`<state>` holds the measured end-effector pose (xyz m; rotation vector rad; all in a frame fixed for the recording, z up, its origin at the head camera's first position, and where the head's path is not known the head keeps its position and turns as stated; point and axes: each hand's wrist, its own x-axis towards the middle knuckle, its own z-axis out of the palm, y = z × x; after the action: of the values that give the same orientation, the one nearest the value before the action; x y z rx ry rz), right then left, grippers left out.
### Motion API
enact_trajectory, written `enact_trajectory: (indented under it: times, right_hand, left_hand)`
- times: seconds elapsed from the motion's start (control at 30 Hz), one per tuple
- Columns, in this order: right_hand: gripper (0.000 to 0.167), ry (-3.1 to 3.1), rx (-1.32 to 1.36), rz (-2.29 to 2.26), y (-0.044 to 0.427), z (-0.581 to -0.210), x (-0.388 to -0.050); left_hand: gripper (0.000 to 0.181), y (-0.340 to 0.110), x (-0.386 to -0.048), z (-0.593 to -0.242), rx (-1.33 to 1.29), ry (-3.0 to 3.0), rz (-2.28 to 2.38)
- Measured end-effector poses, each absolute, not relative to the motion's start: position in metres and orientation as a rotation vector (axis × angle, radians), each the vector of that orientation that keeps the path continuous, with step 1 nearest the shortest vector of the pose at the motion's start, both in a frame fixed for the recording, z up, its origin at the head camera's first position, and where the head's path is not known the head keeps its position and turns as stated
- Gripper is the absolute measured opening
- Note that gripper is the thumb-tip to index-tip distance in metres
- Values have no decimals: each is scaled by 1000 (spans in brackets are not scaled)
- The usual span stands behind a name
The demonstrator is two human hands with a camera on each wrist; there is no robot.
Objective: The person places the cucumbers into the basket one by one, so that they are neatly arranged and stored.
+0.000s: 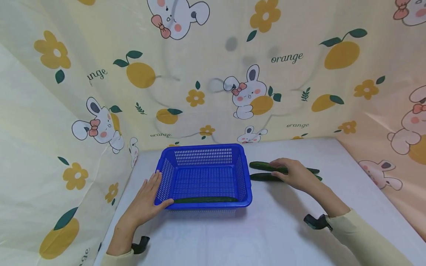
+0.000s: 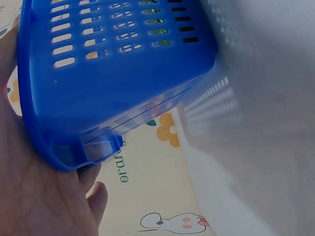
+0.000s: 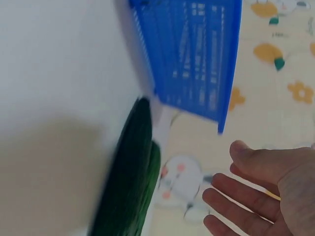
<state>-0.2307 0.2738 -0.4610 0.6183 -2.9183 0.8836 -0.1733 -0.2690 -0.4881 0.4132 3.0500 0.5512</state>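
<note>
Relaxed right hand (image 1: 295, 174) above cucumbers (image 1: 264, 177) (side-by-side)

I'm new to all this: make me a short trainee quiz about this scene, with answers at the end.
1. How many cucumbers show inside the blue basket?
2. True or false: the basket is upside down.
3. Where is the right hand? a) inside the basket; b) at the loose cucumbers outside it; c) on its left rim.

Key:
1. One, along the near side.
2. False; it stands upright.
3. b; the left hand touches the basket.
</note>
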Motion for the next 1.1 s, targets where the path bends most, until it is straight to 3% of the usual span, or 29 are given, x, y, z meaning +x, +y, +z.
enact_trajectory:
  times: [0.6, 1.1]
  right_hand:
    - [41, -2960, 478, 830, 360, -485, -221]
    - [38, -2984, 394, 838, 396, -509, -224]
  left_hand:
    - [111, -270, -172, -487, 417, 3047, 571]
    - [111, -269, -173, -488, 418, 3054, 544]
